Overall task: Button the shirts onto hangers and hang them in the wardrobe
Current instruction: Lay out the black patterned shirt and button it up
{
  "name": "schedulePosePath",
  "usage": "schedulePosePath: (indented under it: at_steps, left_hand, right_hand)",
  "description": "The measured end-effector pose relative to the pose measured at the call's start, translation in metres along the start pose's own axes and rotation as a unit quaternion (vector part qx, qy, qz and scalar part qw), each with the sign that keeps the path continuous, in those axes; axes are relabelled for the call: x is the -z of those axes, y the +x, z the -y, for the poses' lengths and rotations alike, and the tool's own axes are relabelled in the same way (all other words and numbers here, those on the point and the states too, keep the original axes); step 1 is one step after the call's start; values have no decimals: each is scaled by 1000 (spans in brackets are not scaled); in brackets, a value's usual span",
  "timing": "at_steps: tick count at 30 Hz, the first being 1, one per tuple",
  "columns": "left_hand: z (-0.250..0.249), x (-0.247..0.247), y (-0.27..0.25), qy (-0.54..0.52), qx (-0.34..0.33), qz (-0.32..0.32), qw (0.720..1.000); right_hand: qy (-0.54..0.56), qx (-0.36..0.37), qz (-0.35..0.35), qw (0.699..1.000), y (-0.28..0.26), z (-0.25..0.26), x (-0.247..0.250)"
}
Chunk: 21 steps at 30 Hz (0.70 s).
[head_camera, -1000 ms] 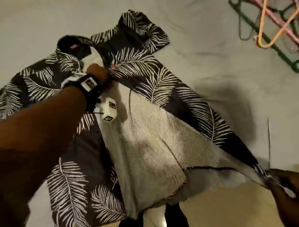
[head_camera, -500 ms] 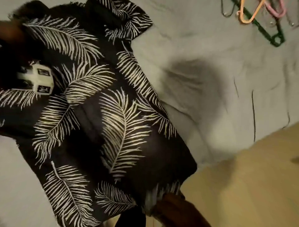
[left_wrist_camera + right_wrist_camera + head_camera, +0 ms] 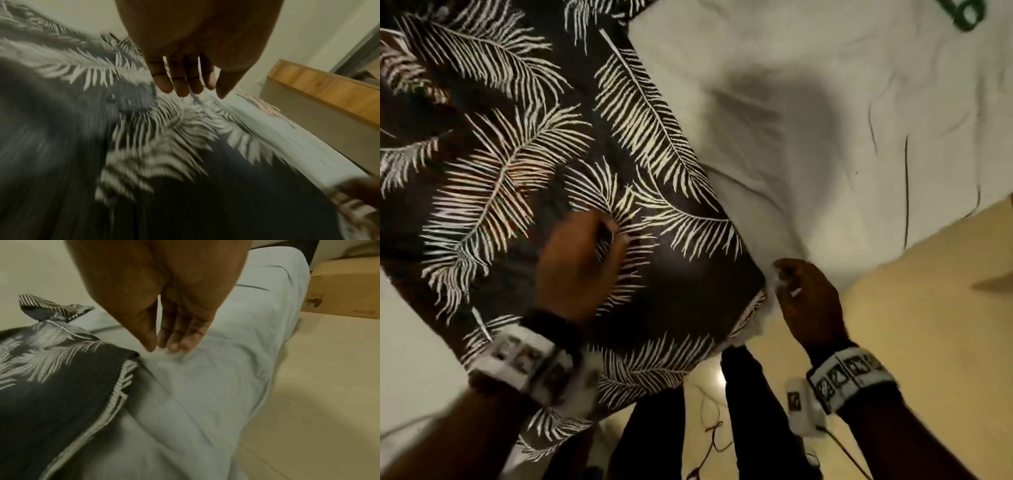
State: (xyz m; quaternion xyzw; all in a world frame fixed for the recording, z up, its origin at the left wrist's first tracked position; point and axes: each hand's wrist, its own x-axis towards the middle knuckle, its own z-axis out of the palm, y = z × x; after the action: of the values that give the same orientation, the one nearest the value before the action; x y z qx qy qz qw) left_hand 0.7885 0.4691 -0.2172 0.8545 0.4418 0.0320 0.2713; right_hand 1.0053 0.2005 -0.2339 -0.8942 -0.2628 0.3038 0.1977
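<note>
A black shirt (image 3: 544,154) with white palm-leaf print lies spread flat on the white bed sheet (image 3: 825,120), print side up. My left hand (image 3: 599,246) hovers over its lower front with straight fingers (image 3: 180,87) and holds nothing. A small dark button (image 3: 111,97) shows on the cloth just beyond them. My right hand (image 3: 786,279) is beside the shirt's lower right hem corner (image 3: 129,365). Its fingertips (image 3: 174,345) touch the sheet, thumb close by, nothing between them. No hanger is in the shirt that I can see.
A green hanger (image 3: 967,17) lies at the bed's far right. The bed edge drops to a beige floor (image 3: 911,342), where my dark-trousered legs (image 3: 654,438) stand. A cardboard box (image 3: 345,288) sits on the floor, and a wooden-topped unit (image 3: 329,92) stands past the bed.
The open front panel, pale inside showing, has been folded shut over the shirt. My left hand moved from the collar down to the lower front. My right hand let go of the hem corner.
</note>
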Motion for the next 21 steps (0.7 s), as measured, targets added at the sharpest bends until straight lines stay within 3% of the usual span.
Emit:
schedulePosePath:
  at_steps: [1,3,8,11,16,21]
  left_hand:
    - [-24,-11,-32,-33,-21,78,996]
    - [-42,-48,-93,-43,-40,170,984]
    - [-54,-93,-147,62,-19,249,966]
    - [-56,-103,-151,113,-23,231,966]
    - [-53,-101,-149,129,-16,180,975]
    - [-53,-102,-166,171,-18,202,964]
  right_hand:
    - [0,-1,32,999,5,-7,2]
    - [-13,-1,81,997,11,-11,-1]
    - [-61,35,118,990,25,-2,-3]
    - [-54,49,144,987,26,0,-2]
    - [-62,51,127,989,25,3,-7]
    - [-119,48,114,985,23,5,-12]
